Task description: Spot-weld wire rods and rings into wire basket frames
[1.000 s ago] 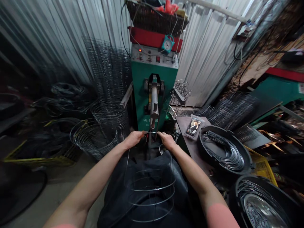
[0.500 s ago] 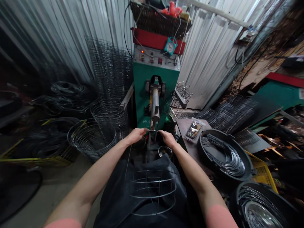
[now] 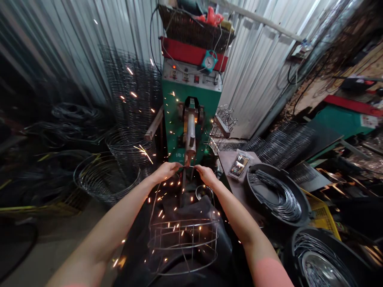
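at the green welding machine (image 3: 176, 115), a wire basket frame (image 3: 183, 239) is held up against the tip of the electrode arm (image 3: 190, 135).
it is gripped at the top by the left hand (image 3: 165, 172) and right hand (image 3: 206, 175), slightly apart; sparks (image 3: 161, 199) are thrown around.

Wire basket (image 3: 183, 230) amid sparks (image 3: 160, 213) (green welder (image 3: 172, 131) behind)

on the green machine (image 3: 191, 119), low down near the middle of the frame, white chinese characters (image 3: 180, 155) seem to begin with 佛; the rest is too blurred. labels on the control panel (image 3: 191, 77) and numbers on the round dial (image 3: 209, 61) are too small to read.
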Demonstrator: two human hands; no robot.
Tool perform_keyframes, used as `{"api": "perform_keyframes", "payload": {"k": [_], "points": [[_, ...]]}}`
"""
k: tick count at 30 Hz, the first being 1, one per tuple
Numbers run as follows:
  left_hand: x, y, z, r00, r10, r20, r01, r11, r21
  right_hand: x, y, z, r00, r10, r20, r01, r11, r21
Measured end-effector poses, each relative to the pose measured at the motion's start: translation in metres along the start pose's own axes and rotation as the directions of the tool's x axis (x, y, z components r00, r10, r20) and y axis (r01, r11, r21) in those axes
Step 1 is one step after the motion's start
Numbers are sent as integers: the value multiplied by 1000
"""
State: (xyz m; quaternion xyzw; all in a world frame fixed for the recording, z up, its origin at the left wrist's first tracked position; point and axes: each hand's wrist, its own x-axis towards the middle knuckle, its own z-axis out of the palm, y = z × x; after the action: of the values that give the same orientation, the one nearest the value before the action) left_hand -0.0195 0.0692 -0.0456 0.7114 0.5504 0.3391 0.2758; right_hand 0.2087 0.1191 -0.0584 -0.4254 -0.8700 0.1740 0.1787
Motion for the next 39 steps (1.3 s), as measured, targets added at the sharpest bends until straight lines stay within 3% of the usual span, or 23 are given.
{"api": "perform_keyframes", "payload": {"k": [7, 28, 35, 39], "points": [[6, 2, -3, 990, -125, 71, 128, 991, -41, 3, -3, -8, 1000, 26, 11, -26, 999, -47], [7, -1, -5, 988, -123, 92, 119, 992, 47, -3, -8, -2, 993, 116, -36, -118, 992, -51], [8, -3, -5, 988, -117, 101, 118, 993, 1, -1, -2, 3, 992, 111, -65, -110, 994, 16], [8, 0, -6, 987, -135, 90, 136, 991, -2, -2, -1, 4, 988, 124, -89, -110, 984, 140]]}}
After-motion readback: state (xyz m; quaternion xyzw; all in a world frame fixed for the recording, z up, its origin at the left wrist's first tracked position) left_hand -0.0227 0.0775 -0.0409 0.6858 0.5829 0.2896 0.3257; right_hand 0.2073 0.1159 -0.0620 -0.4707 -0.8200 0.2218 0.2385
